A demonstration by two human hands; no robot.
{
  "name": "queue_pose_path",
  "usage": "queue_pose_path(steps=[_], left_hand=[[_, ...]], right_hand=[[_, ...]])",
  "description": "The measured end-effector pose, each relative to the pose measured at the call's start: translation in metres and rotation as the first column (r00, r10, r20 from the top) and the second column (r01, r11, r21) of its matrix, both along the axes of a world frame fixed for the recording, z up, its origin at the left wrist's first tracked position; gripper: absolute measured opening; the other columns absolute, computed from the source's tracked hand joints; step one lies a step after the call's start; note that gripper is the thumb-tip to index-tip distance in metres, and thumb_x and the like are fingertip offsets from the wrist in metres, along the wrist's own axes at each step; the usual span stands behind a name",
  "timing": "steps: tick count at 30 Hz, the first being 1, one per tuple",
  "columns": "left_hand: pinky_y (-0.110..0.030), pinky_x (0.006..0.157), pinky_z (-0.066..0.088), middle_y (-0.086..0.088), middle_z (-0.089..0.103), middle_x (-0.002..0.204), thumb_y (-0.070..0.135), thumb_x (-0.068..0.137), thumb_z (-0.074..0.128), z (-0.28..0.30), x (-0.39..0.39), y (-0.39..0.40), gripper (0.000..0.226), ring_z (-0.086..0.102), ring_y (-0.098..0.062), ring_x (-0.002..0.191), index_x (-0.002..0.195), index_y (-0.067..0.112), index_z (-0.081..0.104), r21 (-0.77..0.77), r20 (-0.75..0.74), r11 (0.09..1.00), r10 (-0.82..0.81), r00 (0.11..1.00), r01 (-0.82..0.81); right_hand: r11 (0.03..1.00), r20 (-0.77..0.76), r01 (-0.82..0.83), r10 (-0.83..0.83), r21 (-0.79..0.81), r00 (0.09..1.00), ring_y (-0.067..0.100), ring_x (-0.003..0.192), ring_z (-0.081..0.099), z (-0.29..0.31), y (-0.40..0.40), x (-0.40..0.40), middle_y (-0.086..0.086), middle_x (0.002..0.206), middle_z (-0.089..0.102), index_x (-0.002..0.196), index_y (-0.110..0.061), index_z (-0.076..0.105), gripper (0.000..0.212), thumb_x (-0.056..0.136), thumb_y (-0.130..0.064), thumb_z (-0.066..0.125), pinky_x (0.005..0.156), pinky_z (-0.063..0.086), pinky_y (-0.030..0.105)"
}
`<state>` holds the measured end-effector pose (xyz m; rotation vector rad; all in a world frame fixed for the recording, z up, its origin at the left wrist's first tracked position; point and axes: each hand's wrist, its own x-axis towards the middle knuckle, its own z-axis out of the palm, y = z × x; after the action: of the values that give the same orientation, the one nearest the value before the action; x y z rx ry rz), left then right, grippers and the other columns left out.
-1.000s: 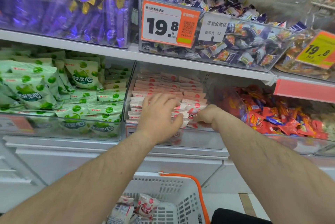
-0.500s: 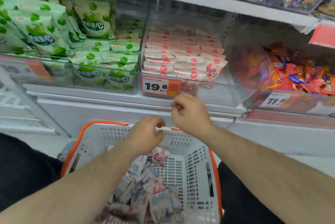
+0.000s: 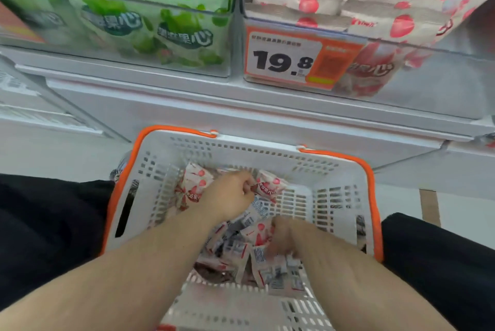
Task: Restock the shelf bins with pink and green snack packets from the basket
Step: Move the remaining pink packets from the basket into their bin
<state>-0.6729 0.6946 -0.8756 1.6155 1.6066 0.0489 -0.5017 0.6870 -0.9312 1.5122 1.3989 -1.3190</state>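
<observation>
White plastic basket [image 3: 340, 191] with orange rim sits low in front of you, between your knees in dark trousers [image 3: 40, 223]. Both your hands are down inside it.

Your left hand [image 3: 227, 196] is at the far side of the pile, fingers curled, pinching the edge of a pink packet [image 3: 269, 187] that lies against the basket's back wall. Another pink packet [image 3: 194, 183] lies just left of that hand, touching the wrist area.

Your right hand [image 3: 284, 237] is nearer to you, knuckles up, fingers curled down into the heap of loose packets [image 3: 241, 245]. It's motion-blurred; can't tell whether it actually grips one or is just digging in.

Loose packets are mostly pink/white, many flipped to their barcode backs, piled in the basket's middle and near part.

Above, on the shelf [image 3: 187, 94]:
- left clear bin [image 3: 227, 43] holds green packets [image 3: 166, 27], stacked up to the front wall
- right clear bin [image 3: 442, 73] holds pink packets in flat rows [image 3: 321, 1], one standing upright behind the front wall
- orange-and-white price tag [image 3: 300, 58] reading 19.8 on the pink bin's front

The two bins stand side by side, touching.
</observation>
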Motion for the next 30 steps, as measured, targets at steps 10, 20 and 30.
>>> queue_pose_path(steps=[10,20,30], left_hand=[[-0.026,0.081,0.048,0.0,0.061,0.119,0.017,0.095,0.051,0.001,-0.004,-0.009,0.027,0.057,-0.016,0.094,0.121,0.019,0.06,-0.111,0.008,0.993,0.048,0.999,-0.047],[-0.027,0.079,0.048,0.004,0.065,0.104,0.04,0.083,0.071,0.067,0.015,0.002,0.031,0.062,-0.013,0.095,0.107,0.021,0.063,-0.204,0.253,0.971,0.178,0.951,-0.128],[-0.034,0.071,0.059,-0.003,0.073,0.109,0.024,0.085,0.075,0.131,0.013,-0.013,0.03,0.066,-0.021,0.1,0.112,0.015,0.067,-0.472,0.588,0.835,0.538,0.604,-0.284]], right_hand=[[0.988,-0.005,0.148,-0.148,0.033,0.989,0.018,0.077,0.062,-0.009,-0.021,0.011,0.0,0.085,0.059,0.109,-0.013,0.061,0.035,0.078,-0.018,0.077,0.079,0.059,0.035],[0.982,-0.244,-0.058,0.102,0.182,0.964,0.022,0.108,0.063,0.123,0.048,0.029,0.001,0.124,0.06,0.125,-0.022,0.055,0.04,0.088,-0.017,0.069,0.077,0.061,0.035],[0.788,-0.251,0.065,0.115,0.612,0.961,0.021,0.073,0.065,0.249,0.035,0.037,0.006,0.105,0.066,0.102,-0.019,0.064,0.025,0.081,-0.026,0.078,0.076,0.056,0.039]])
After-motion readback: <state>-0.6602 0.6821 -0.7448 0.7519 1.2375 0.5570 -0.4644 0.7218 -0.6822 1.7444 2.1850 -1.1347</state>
